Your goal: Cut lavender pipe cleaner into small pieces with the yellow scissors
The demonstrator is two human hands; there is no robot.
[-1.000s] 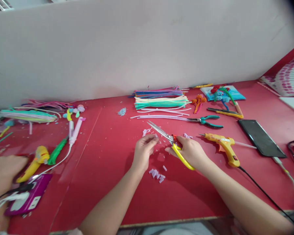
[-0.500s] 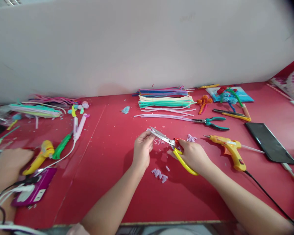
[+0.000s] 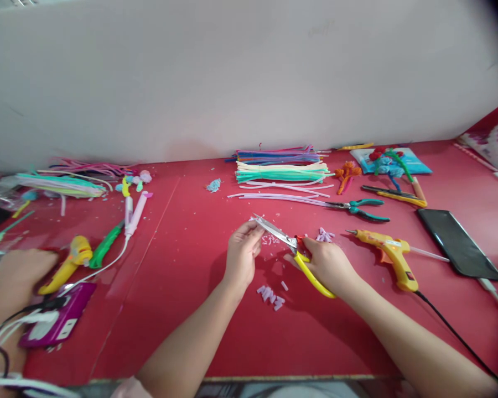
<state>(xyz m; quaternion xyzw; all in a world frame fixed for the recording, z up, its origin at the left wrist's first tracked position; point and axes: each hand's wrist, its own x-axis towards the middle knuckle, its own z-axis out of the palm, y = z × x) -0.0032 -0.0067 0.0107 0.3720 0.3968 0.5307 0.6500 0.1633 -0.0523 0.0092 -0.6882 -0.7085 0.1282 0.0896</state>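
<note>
My right hand is closed round the yellow handles of a pair of scissors, whose blades point up and left. The blade tips reach the fingertips of my left hand, which pinches a small piece of lilac pipe cleaner, mostly hidden by fingers and blades. Lilac fluff lies scattered beneath the scissors. Short cut lilac pieces rest on the red table in front of my hands, and another little pile of lilac pieces sits just beyond my right hand.
Bundles of pipe cleaners lie at the back beside teal-handled pliers. On the right are a yellow glue gun and a phone. At left, another person's arm rests near a purple power strip and a pink straightener.
Both hands and the scissors stay almost in the same place. The whole view has shifted very slightly.
</note>
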